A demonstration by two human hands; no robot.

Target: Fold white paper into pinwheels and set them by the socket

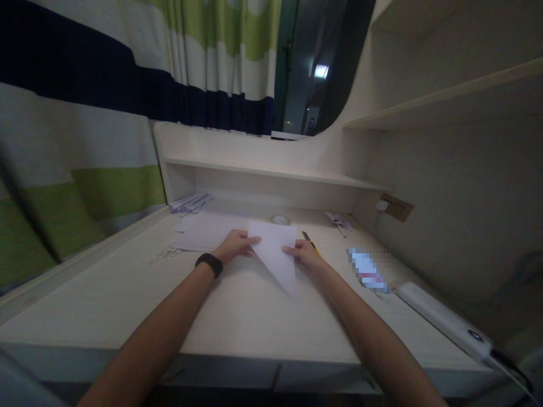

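A white sheet of paper [275, 249], folded to a triangular shape with its point toward me, is held up just above the desk between both hands. My left hand [237, 246], with a black band on the wrist, pinches its left edge, thumb on top. On the opposite edge, my right hand [306, 253] grips the paper between thumb and fingers. A yellow utility knife [311, 243] with a dark blade lies right behind my right hand. Left of the held sheet rests a stack of white paper [212, 223], close to my left hand.
Folded paper strips [190, 202] lie at the back left, and a tape roll [280, 219] at the back middle. A paper pinwheel [338, 220] sits back right. A blurred-out phone-like object [368, 270] and a white power strip [443, 319] are on the right. String [165, 254] lies left.
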